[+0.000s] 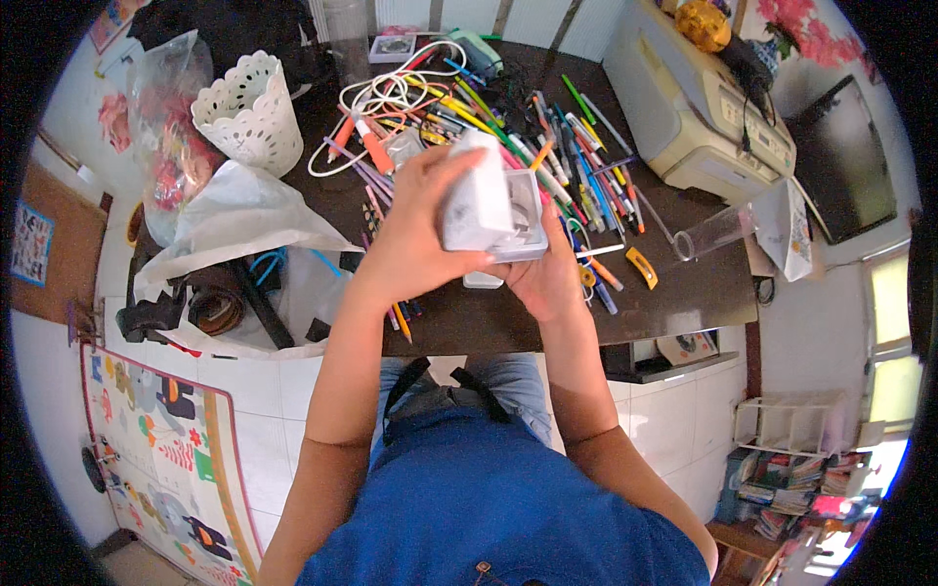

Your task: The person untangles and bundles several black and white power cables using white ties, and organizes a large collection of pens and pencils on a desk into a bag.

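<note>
My left hand (410, 234) grips a white box lid (478, 194), tilted above the dark table, with fingers over its top and thumb along its lower edge. My right hand (551, 282) supports a white box base (541, 220) from below and the right side. Inside the base lies a pale object, too blurred to name. Lid and base are close together, the lid partly covering the base. Under the hands a small white item (484, 280) shows on the table edge side. Behind them spreads a heap of pens, markers and pencils (579, 168).
A coiled white cable (399, 77) lies over the heap. At left stand a white perforated basket (253, 117) and an opened white bag (242, 198) holding straps. To the right are a printer (689, 110), a yellow utility knife (642, 268) and a clear plastic tube (714, 231).
</note>
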`<state>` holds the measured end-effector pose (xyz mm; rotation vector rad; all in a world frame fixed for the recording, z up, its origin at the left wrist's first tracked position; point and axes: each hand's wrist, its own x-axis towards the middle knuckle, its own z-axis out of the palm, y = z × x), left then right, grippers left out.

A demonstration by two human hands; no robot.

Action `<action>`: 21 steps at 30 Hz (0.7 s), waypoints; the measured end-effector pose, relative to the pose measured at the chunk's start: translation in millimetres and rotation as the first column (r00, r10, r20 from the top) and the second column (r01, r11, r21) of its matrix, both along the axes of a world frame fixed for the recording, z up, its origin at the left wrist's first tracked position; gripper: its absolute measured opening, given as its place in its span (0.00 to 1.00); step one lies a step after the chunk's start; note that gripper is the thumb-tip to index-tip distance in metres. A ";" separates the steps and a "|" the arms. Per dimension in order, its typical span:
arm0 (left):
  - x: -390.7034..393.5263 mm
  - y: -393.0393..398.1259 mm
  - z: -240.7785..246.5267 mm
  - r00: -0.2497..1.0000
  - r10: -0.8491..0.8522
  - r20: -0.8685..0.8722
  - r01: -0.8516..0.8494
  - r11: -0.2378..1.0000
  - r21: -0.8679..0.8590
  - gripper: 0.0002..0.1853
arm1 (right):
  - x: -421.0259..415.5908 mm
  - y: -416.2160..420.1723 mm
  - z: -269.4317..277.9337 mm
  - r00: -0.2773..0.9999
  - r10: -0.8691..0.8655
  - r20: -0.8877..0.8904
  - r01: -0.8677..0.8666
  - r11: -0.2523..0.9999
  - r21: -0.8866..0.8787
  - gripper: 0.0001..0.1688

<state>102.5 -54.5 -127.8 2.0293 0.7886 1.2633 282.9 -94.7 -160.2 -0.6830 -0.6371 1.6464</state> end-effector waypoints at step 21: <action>-12.1 -1.6 -12.0 0.880 -0.030 0.473 0.213 0.917 -0.338 0.56 | -6.3 -4.6 -5.7 0.995 -0.100 -0.011 0.100 0.994 -0.040 0.36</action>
